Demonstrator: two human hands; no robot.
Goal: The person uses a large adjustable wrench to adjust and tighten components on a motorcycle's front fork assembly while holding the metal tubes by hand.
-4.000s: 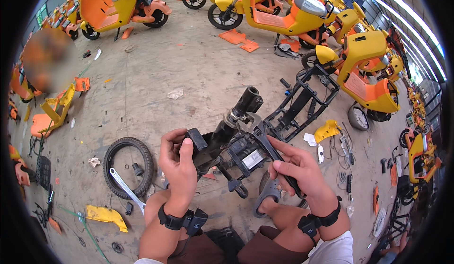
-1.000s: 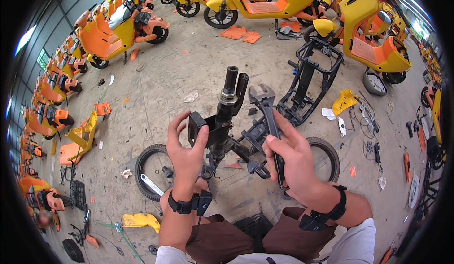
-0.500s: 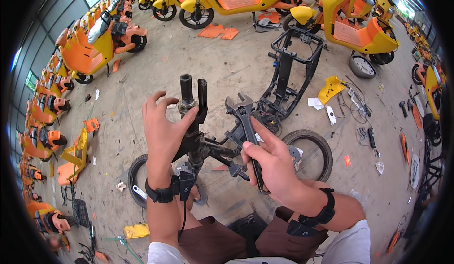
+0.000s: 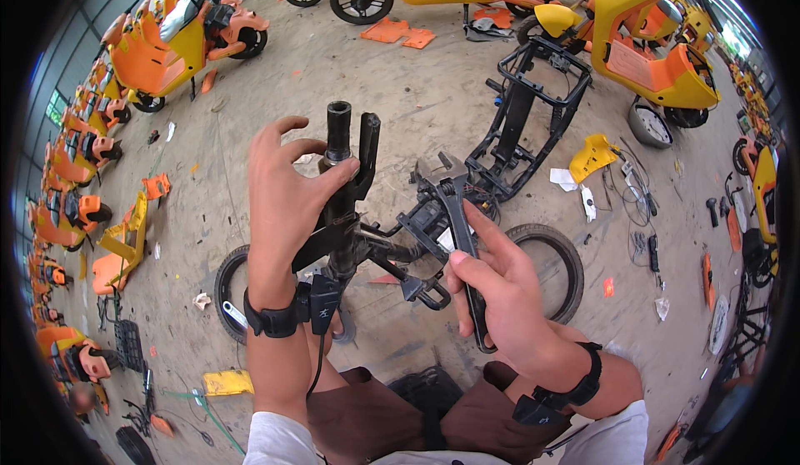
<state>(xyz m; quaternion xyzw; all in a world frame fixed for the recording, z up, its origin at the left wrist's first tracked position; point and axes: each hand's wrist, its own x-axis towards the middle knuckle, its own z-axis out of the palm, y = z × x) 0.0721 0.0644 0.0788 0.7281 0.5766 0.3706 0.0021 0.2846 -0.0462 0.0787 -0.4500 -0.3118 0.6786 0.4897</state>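
A dark steering tube [image 4: 339,122] stands upright on a partly dismantled black frame [image 4: 342,248], with a bar beside its top. My left hand [image 4: 283,182] is at a metal nut [image 4: 337,156] on that tube, thumb and middle finger around it and index finger raised. My right hand [image 4: 500,290] grips a large adjustable wrench [image 4: 456,211], its jaw tilted upward, to the right of the tube and apart from the nut.
A black scooter frame [image 4: 525,107] lies behind. Loose wheels [image 4: 567,273] are beside me. Yellow-orange scooters [image 4: 633,73] line the back and sides. Yellow panels [image 4: 593,155], cables [image 4: 633,198] and other parts litter the concrete floor.
My left hand has risen from a black bracket to the nut. The wrench has come off the tube, where its jaw was four seconds ago, and moved right.
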